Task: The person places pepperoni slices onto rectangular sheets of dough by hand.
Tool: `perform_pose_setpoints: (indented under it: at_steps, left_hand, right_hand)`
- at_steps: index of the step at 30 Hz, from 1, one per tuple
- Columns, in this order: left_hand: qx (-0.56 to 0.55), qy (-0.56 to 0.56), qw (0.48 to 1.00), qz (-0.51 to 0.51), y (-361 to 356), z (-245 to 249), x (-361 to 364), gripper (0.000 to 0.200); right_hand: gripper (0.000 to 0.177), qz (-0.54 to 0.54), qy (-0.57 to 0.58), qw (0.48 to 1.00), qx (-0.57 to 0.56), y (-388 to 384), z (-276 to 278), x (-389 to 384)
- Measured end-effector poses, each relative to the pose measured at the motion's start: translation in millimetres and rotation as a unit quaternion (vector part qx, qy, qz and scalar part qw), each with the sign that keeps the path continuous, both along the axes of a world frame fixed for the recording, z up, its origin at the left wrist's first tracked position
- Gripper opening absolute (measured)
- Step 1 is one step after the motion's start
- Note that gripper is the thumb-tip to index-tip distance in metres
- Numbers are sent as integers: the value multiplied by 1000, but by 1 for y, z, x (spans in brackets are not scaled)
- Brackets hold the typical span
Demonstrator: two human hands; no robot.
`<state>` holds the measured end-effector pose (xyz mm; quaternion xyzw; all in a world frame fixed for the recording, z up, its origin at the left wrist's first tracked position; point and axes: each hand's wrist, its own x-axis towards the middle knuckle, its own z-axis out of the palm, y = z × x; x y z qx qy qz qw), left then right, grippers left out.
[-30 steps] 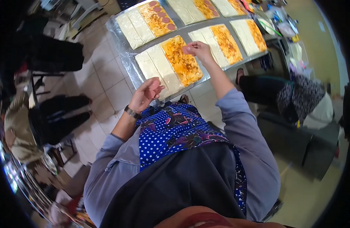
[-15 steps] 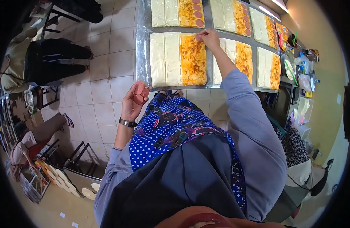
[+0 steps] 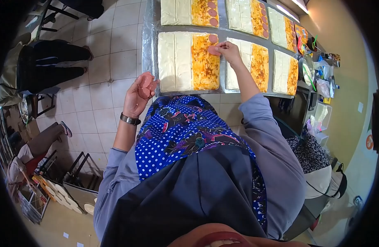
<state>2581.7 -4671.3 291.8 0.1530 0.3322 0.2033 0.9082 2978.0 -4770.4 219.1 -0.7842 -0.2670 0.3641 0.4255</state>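
Pinching a round pink slice (image 3: 214, 50) between thumb and fingers, the right hand (image 3: 230, 53) holds it over the orange topping (image 3: 205, 68), and whether it touches down there, I cannot tell! Just past it, another slice (image 3: 213, 38) lies flat by the strip's right-hand side. Both belong to the dough sheet (image 3: 173, 61) at the near left corner of the surface (image 3: 151, 57). Off that corner, the left hand (image 3: 136, 96) is cupped, palm up, fingers curled around a bunch of spare slices (image 3: 146, 85). Two more sheets, a middle one (image 3: 234, 61) and a right one (image 3: 281, 68), line the near edge, sauce showing, while the far row (image 3: 176, 12) carries slices in columns. A blue apron (image 3: 173, 136) fronts the near edge; beyond the left edge, someone in dark trousers (image 3: 57, 61) stands well apart.
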Motion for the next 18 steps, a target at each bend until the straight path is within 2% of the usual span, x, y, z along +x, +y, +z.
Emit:
perform_pose_setpoints:
  at_steps: [1, 3, 4, 6, 7, 9, 10, 12, 17, 18]
  left_hand:
    - [0, 0, 1000, 2, -1, 0, 2, 37]
    - [2, -6, 1000, 4, -6, 1, 6, 38]
    - [1, -4, 1000, 7, -10, 1, 8, 38]
    - [-1, -8, 1000, 19, -19, 2, 12, 39]
    - [-2, -6, 1000, 25, -25, 3, 14, 39]
    - [-13, 8, 999, 42, -37, 5, 20, 41]
    - [-12, 9, 999, 49, -44, 5, 24, 41]
    - [-23, 8, 999, 48, -57, 4, 32, 43]
    - [-30, 14, 998, 49, -88, 3, 59, 44]
    - [-31, 21, 998, 49, -94, 4, 65, 44]
  right_hand:
    - [20, 2, 0, 1000, 0, 3, -5, 1]
    - [20, 6, -103, 994, -29, 6, -17, 5]
    - [20, 10, -101, 994, -29, 6, -22, 8]
    - [19, 27, -224, 974, -15, 7, -21, 9]
    - [19, 33, -222, 974, -15, 5, -19, 11]
    - [18, -12, -81, 997, -11, 0, 5, 8]
    - [18, -5, -79, 997, -9, -6, 11, 6]
    - [16, 40, 66, 997, 29, -18, 17, 3]
    - [12, 115, -7, 993, 8, -29, -5, -12]
    - [12, 135, -108, 985, 16, -28, -7, -12]
